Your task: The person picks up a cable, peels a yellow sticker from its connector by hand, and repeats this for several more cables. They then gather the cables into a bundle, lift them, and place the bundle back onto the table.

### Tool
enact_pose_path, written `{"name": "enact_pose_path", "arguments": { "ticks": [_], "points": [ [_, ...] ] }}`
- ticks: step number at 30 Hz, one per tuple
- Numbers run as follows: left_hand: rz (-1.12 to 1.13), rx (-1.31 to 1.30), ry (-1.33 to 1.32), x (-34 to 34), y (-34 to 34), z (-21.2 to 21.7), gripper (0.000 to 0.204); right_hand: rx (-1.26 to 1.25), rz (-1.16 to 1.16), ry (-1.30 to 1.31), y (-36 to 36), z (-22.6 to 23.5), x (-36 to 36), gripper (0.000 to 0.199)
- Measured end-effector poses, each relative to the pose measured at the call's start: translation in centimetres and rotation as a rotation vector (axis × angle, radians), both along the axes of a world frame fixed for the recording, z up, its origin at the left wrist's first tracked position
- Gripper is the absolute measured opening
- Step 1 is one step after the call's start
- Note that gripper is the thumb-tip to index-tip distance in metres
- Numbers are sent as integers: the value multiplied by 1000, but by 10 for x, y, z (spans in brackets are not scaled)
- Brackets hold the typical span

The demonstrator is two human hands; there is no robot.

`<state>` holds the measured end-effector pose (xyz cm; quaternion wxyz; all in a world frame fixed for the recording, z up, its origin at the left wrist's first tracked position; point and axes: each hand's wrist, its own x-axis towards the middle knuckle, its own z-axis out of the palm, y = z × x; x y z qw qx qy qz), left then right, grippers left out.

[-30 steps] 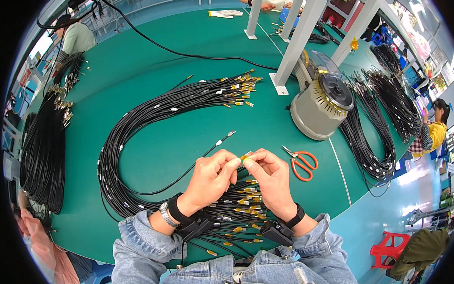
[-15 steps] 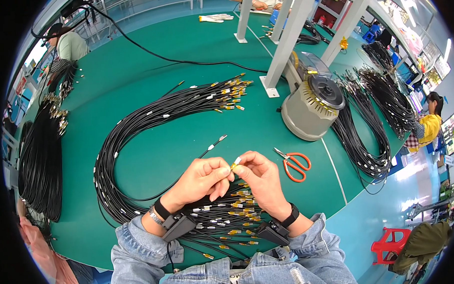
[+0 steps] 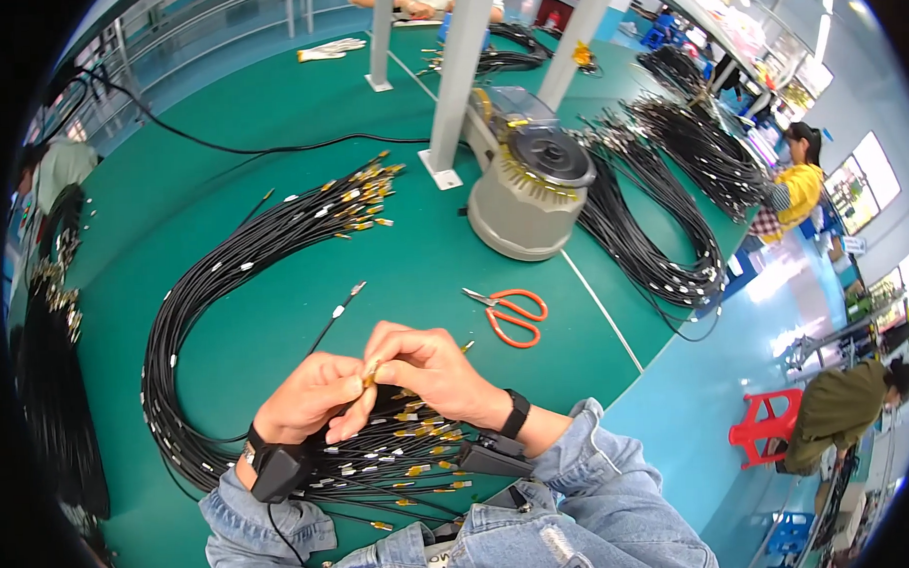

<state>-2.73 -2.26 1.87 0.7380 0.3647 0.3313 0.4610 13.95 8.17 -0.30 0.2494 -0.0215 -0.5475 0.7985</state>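
Note:
My left hand [image 3: 313, 397] and my right hand [image 3: 430, 373] meet above the near bundle. Their fingertips pinch one cable end with a yellow piece, probably tape, on it [image 3: 370, 373]; the fingers hide most of it. Below them lies a fan of black cable ends [image 3: 410, 456] with yellow and white tags. The black cable bundle [image 3: 166, 344] bends in a U at the left, its other tagged ends [image 3: 366, 192] pointing to the far side. A single cable with a silver tip [image 3: 350, 298] sticks out just beyond my left hand.
Orange-handled scissors [image 3: 516, 317] lie right of my hands. Behind them stands a round grey tape dispenser [image 3: 527, 206] with yellow strips around its rim, beside a metal post [image 3: 458, 84]. More cable bundles lie at right [image 3: 663, 247] and left [image 3: 63, 398]. A red stool [image 3: 765, 428] stands off the table.
The view has swung to the right, so the table's things sit farther left in the picture. My fingers stay together and have closed further over the yellow piece.

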Motion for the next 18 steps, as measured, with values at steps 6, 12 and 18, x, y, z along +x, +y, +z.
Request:
{"name": "enact_pose_path", "arguments": {
  "ticks": [6,12,18],
  "points": [
    [440,116,385,9,18,-14,19,-198,-114,-67,9,-1,-2,16],
    [731,730,1717,20,24,-18,10,-230,-495,-34,36,4,13,21],
    [646,387,1868,6,15,-40,15,-192,-665,67,58,13,33,19]
  ]
}}
